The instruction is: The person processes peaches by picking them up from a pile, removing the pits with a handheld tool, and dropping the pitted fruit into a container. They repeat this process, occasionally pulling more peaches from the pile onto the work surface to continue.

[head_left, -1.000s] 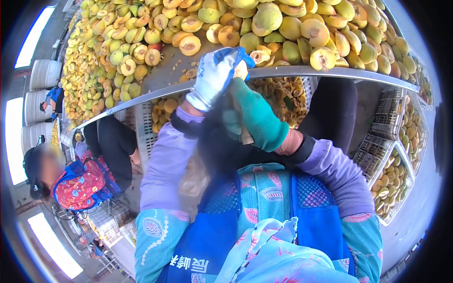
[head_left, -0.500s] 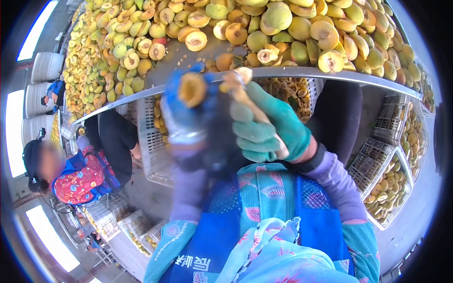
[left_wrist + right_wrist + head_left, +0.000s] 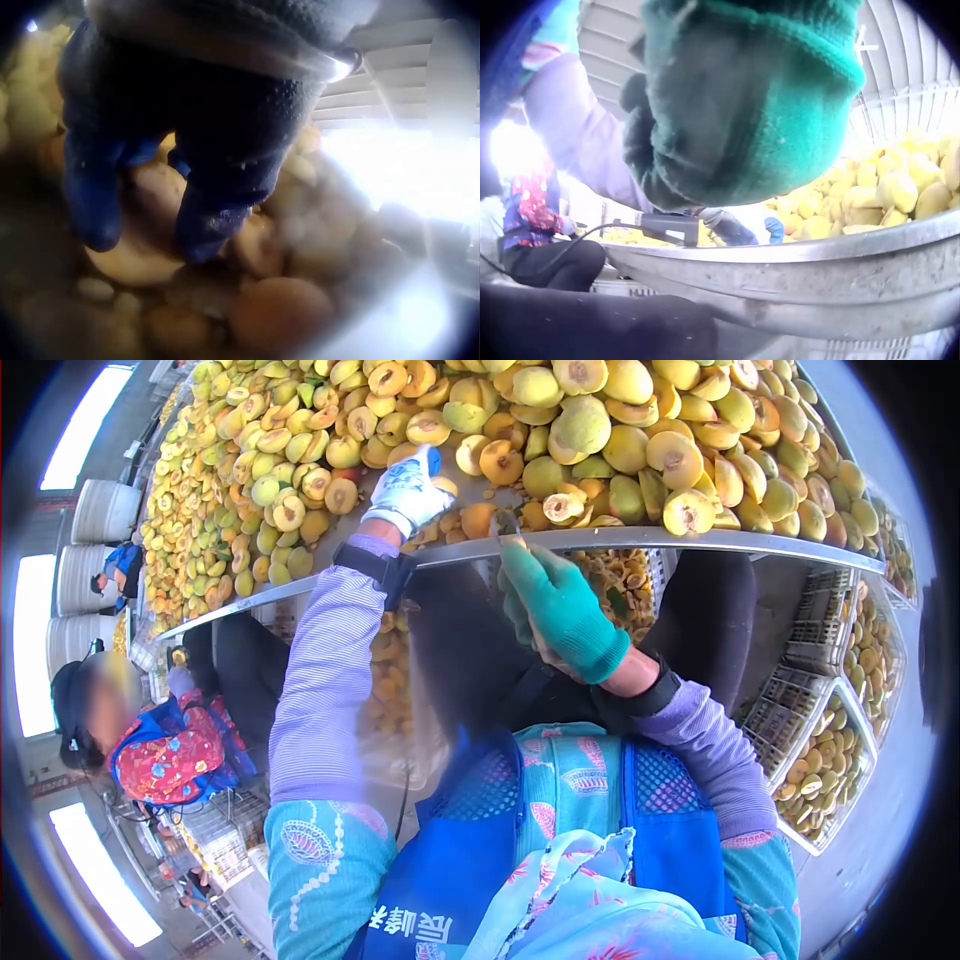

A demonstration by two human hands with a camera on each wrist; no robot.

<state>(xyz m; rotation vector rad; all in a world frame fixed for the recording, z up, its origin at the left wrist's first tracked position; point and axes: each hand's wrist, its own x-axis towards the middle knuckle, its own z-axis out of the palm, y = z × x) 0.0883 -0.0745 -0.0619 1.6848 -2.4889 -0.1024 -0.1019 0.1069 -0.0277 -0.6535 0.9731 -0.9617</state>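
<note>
My left hand [image 3: 408,495], in a white and blue glove, reaches over the metal table [image 3: 600,538] among the fruit. Its blue fingertips [image 3: 96,225] pinch a yellow peach half [image 3: 135,262], low over loose pits and other halves in the left wrist view. At the table's near edge, my green-gloved right hand [image 3: 562,610] grips a pitting tool, whose thin curved metal tip [image 3: 507,523] sticks up past the fingers. Most of the tool's handle is hidden inside the fist. In the right wrist view the back of the green glove [image 3: 757,112] fills the upper middle.
Heaped peach halves [image 3: 670,455] cover much of the table. Below its raised rim stands a crate of fruit scraps [image 3: 625,585]. Crates of peaches [image 3: 825,770] stand at the right. Another person [image 3: 180,750] sits at the left, near white tubs [image 3: 85,575].
Both hands were together at the rim, then parted. The left hand carried a peach half forward and left over the table; the right hand stays near the edge with the tool.
</note>
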